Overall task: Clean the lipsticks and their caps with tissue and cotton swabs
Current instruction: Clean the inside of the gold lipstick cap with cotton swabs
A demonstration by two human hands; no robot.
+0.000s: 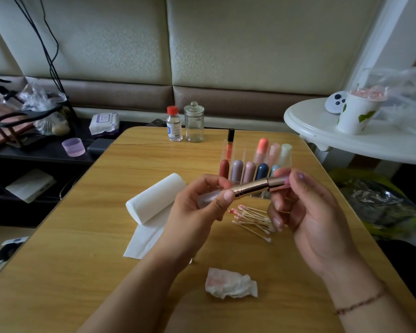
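Above the wooden table [82,236] I hold a rose-gold lipstick [252,187] level between both hands. My left hand [197,207] grips its frosted base end. At the other end my right hand [308,207] pinches the pinkish cap between thumb and fingertips. A clear organiser [244,152] behind holds several lipsticks with coloured caps. A pile of cotton swabs [252,221], some tipped pink, lies under my hands. A tissue roll [154,198] lies to the left, and a crumpled, pink-stained tissue [231,283] lies near me.
A red-capped small bottle [174,124] and a lidded glass jar [194,122] stand at the table's far edge. A white round side table [322,131] with a paper cup [357,112] is at the right. A dark shelf with wipes [104,122] is at the left.
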